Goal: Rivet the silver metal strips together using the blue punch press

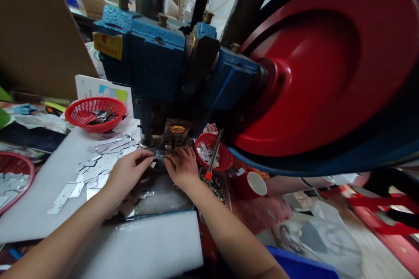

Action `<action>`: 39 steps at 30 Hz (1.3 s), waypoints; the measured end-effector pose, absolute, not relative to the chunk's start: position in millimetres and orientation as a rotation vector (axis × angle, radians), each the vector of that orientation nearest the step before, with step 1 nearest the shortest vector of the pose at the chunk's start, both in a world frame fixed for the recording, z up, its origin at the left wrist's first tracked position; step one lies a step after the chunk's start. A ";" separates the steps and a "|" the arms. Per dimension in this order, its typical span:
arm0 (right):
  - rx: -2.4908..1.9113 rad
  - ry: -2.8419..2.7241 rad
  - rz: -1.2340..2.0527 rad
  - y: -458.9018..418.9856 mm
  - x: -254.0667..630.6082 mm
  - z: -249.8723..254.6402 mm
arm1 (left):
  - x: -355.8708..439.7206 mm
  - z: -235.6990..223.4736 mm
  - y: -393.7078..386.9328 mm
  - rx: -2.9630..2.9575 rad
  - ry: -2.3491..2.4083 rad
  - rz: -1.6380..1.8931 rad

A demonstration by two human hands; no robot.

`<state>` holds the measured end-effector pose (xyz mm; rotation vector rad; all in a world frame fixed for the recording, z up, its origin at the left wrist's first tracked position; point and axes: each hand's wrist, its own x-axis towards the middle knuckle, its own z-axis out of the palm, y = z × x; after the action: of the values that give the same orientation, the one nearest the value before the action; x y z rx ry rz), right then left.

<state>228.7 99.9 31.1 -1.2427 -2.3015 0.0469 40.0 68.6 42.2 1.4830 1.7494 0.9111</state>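
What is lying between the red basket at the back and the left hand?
In the head view, loose flat metal strips lie scattered on the white sheet between the red basket and the left hand.

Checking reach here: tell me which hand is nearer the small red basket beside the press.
Right. The right hand sits just left of the small red basket; the left hand is farther left, beyond the right hand.

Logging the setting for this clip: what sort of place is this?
Most likely a small metal-stamping workshop. A blue punch press with a big red flywheel fills the view, flat metal strips lie across the bench, and red baskets hold small metal pieces. Both hands hold a metal piece under the die.
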 end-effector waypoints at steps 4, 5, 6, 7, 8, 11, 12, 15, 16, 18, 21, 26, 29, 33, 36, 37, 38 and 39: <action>-1.208 -2.235 0.113 99.9 228.6 25.6 | 50.0 42.4 87.4 1.538 1.732 0.998; -1.191 -2.211 0.144 100.4 229.4 23.5 | 52.3 41.4 90.1 1.549 1.740 1.008; -1.173 -2.174 0.185 101.0 230.4 21.3 | 54.6 40.4 92.1 1.556 1.751 1.011; -1.158 -2.125 0.229 101.7 231.6 19.0 | 56.8 39.4 93.5 1.562 1.766 1.010; -1.146 -2.074 0.267 102.5 232.9 16.7 | 58.8 38.7 94.5 1.569 1.779 1.005; -1.134 -2.016 0.307 103.6 236.6 12.0 | 62.8 36.9 96.4 1.606 1.796 0.986; -1.139 -2.038 0.299 103.4 237.5 11.6 | 63.3 36.3 97.0 1.622 1.802 0.983; -1.176 -2.132 0.249 101.9 239.1 13.2 | 62.6 33.4 99.3 1.681 1.819 0.979; -1.195 -2.155 0.222 101.3 239.4 14.3 | 61.8 32.1 100.2 1.703 1.825 0.978; -1.232 -2.201 0.154 100.2 239.4 16.8 | 60.0 29.4 102.3 1.748 1.837 0.977; -1.280 -2.274 0.048 98.8 237.5 21.4 | 57.7 24.7 105.7 1.807 1.845 0.969; -1.338 -2.338 -0.015 97.6 230.9 33.9 | 58.2 17.4 111.6 1.860 1.813 0.953; -1.320 -2.350 0.047 99.5 231.4 38.8 | 59.3 17.2 113.2 1.863 1.801 0.961; -1.250 -2.113 0.286 97.6 247.0 28.8 | 52.8 26.1 107.4 1.823 1.826 1.015; -1.302 -1.655 0.616 82.9 268.5 13.7 | 37.4 34.9 94.5 1.791 1.852 1.034; -1.307 -1.504 0.749 75.3 275.7 9.7 | 30.7 36.5 88.8 1.791 1.858 1.025; -1.290 -1.392 0.867 67.3 282.2 7.0 | 23.7 36.9 82.4 1.802 1.858 1.012; -1.263 -1.304 0.959 59.5 287.3 5.8 | 16.8 36.1 75.6 1.826 1.860 0.988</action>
<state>287.3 59.5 5.8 -1.2635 -1.3038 0.9589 16.8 75.6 36.1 1.8259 1.8596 0.9881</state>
